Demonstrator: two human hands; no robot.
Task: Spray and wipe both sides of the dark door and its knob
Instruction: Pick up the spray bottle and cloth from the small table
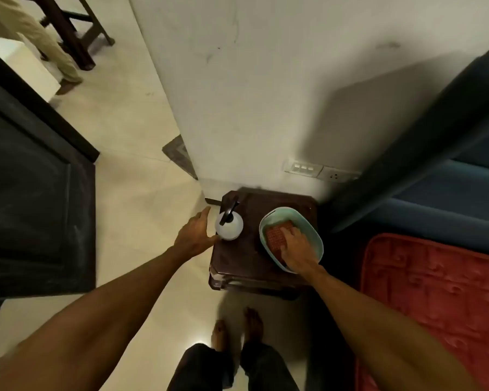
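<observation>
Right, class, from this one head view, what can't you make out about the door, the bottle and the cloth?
- The knob: absent from the head view; the dark door is cut off by the left edge.
- The spray bottle: fill level unreadable from above.
- The cloth: partly under the right hand; whether its fingers grip it is unclear.

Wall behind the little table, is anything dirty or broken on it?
Yes, the wall has dark scuffs: thin streaks high up in the middle and a grey smudge to the right. The switches below look whole.
</observation>
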